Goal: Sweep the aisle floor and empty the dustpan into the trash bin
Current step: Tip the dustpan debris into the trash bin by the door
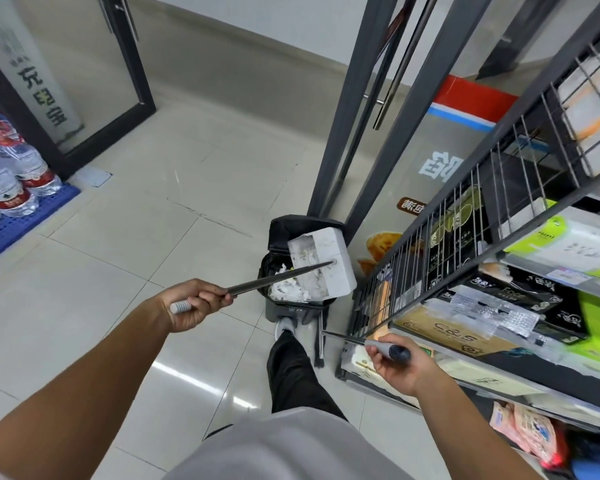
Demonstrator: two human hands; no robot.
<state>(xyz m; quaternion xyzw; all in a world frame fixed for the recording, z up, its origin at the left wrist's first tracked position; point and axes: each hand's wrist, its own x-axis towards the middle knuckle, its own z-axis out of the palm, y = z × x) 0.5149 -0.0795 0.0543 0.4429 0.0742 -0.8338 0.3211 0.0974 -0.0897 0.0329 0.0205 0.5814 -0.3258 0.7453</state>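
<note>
Right hand (400,362) nearest, fingers wrapped round broom handle (368,342); broom head (321,344) low beside foot (284,325), which seems to press bin pedal. Left hand (196,304) closed round dustpan handle (278,277). One white dustpan (321,266) tipped over one open trash bin (300,299), white scraps (288,291) inside. Risk: pan edge overhangs rim toward shelf rack (430,258), debris could spill past; foot slip would drop lid (291,230) onto pan. Beyond, bottled water packs (11,174) on blue pallet (11,223), count unclear.
</note>
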